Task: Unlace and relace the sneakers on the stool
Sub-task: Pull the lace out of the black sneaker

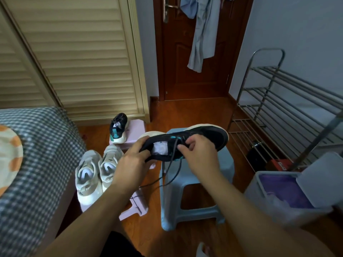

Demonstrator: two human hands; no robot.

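Our left hand [134, 160] gripped the heel end of the black sneaker [187, 143], fingers curled round the collar, holding it in the air above the blue stool [194, 182]. Our right hand [199, 151] pinched the dark lace [172, 169] at the eyelets, its loose ends dangling toward the stool. We judged the slack could snag on the stool or jam in an eyelet if pulled hard. Its long axis ran left to right, with the toe pointing right and slightly away from us.

Glossy wood floor [194, 112], shiny metal rack [289, 101], smooth plastic stool [219, 169], matt black cloth sneaker [209, 135].
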